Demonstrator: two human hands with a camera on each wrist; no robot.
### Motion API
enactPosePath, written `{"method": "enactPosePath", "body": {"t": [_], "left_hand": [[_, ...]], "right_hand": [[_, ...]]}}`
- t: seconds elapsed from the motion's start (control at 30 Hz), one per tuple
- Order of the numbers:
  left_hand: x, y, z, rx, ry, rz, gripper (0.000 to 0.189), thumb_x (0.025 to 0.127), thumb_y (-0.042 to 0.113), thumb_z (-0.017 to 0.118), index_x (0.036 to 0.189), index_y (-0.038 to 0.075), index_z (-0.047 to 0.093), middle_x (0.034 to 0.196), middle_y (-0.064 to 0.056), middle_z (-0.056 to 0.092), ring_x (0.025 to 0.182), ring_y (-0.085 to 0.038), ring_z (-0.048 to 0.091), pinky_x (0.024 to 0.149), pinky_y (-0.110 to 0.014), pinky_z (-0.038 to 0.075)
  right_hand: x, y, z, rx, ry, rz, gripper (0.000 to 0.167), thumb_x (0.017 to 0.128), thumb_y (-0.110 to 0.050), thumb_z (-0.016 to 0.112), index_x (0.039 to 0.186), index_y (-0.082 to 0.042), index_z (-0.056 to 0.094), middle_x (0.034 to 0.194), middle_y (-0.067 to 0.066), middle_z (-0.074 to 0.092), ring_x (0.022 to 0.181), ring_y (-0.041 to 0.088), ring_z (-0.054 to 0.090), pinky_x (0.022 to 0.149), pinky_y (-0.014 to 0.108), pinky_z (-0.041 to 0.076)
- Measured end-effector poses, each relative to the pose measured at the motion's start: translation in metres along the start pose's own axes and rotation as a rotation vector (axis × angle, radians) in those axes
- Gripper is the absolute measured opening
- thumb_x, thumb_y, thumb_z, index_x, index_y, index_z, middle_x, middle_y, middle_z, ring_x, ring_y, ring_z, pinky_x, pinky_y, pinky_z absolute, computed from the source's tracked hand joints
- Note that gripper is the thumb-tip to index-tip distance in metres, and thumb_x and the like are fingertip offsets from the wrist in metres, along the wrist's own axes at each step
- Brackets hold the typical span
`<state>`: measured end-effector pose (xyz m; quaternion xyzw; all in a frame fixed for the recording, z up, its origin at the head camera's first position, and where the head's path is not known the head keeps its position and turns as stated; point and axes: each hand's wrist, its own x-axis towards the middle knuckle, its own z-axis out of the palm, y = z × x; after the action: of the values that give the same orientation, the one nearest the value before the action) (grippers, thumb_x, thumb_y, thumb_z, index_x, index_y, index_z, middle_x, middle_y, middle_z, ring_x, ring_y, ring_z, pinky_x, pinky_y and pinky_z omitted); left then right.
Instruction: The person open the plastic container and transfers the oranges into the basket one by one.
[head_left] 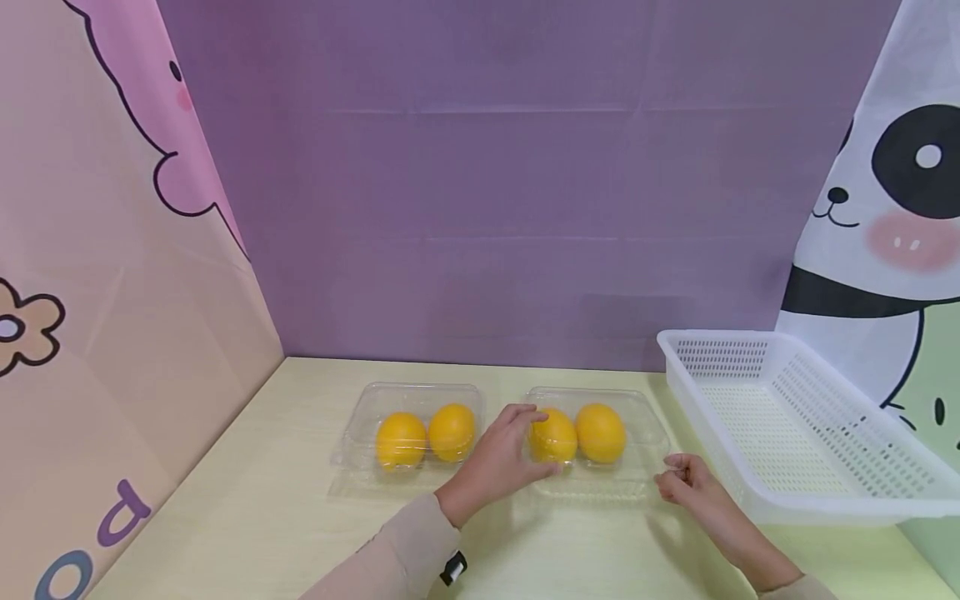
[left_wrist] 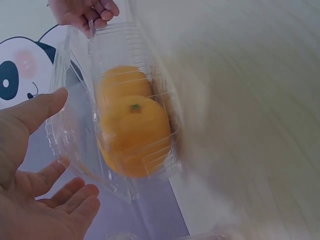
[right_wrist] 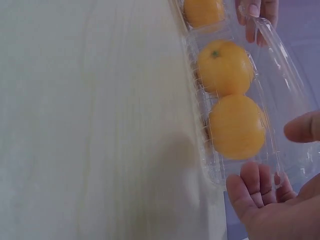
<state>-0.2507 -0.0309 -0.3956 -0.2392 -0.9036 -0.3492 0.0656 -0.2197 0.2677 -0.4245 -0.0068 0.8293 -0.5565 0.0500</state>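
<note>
- One clear plastic box [head_left: 647, 417] lay on the worktop [head_left: 247, 521] between the two hands, with two oranges [head_left: 602, 432] inside, touching each other.
- The thin plastic seemed to me easy to bend; if the hands pressed unevenly, one corner could perhaps buckle or crack.
- If one end was lifted alone, the round oranges might roll to the other end and tip the box.
- The second box [head_left: 357, 433] stood just beside the left hand [head_left: 495, 460], so a careless elbow or sleeve could push it.
- The left hand was spread wide, thumb and fingers well apart, at the left end of the box; its fingers seemed to touch the plastic.
- The right hand [head_left: 697, 493] had bent fingers at the near right corner, near the white basket [head_left: 862, 507]; I could not tell whether it gripped the edge or only touched it.
</note>
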Motion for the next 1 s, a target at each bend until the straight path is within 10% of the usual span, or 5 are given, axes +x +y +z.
{"method": "enactPosePath", "body": {"t": [0.4, 1.0], "left_hand": [[0.003, 0.000, -0.009, -0.115, 0.032, -0.008, 0.067, 0.083, 0.037, 0.082, 0.137, 0.008, 0.058, 0.141, -0.009, 0.050, 0.128, -0.028, 0.051, 0.107, -0.044, 0.043], [0.015, 0.005, -0.019, -0.243, 0.040, -0.062, 0.068, 0.091, 0.044, 0.072, 0.145, 0.010, 0.051, 0.142, -0.011, 0.049, 0.125, -0.029, 0.050, 0.103, -0.049, 0.045]], "right_hand": [[0.007, 0.010, 0.003, -0.127, 0.077, -0.023, 0.048, 0.102, -0.021, 0.059, 0.131, 0.008, 0.035, 0.109, 0.011, 0.050, 0.092, 0.016, 0.049, 0.075, 0.023, 0.048], [0.000, 0.003, 0.006, -0.089, 0.035, -0.052, 0.069, 0.104, -0.021, 0.053, 0.152, 0.010, 0.015, 0.146, 0.035, 0.036, 0.130, 0.046, 0.044, 0.102, 0.049, 0.046]]}}
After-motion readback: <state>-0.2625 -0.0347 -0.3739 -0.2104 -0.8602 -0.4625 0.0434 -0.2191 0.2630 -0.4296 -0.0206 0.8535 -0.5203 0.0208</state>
